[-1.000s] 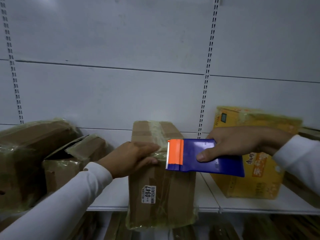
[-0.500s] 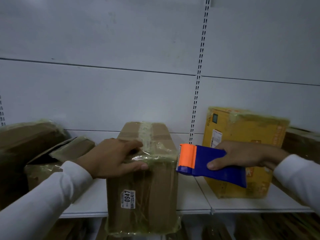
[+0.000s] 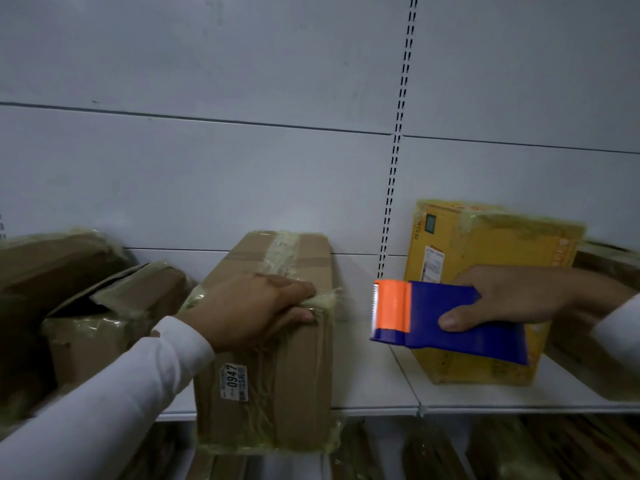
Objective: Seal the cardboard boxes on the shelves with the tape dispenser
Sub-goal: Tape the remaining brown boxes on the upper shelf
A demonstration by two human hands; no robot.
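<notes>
A brown cardboard box (image 3: 294,375) with a 0947 label stands in the middle of the white shelf (image 3: 374,386), its front hanging over the edge. Clear tape runs along its top and front. My left hand (image 3: 256,306) rests on the box's top front edge, fingers over the top and thumb on the front face. My right hand (image 3: 519,299) grips a blue tape dispenser (image 3: 446,317) with an orange toothed head. The dispenser hovers to the right of the box, apart from it.
A yellow box (image 3: 485,244) wrapped in tape stands behind the dispenser at the right. Two crumpled brown boxes (image 3: 104,306) sit at the left, one with a torn flap. More dim boxes fill the shelf below. The white back panel has a slotted upright (image 3: 398,133).
The dispenser has pulled away from the brown box to the right, leaving a gap. My left hand has slid onto the taped front edge of the box.
</notes>
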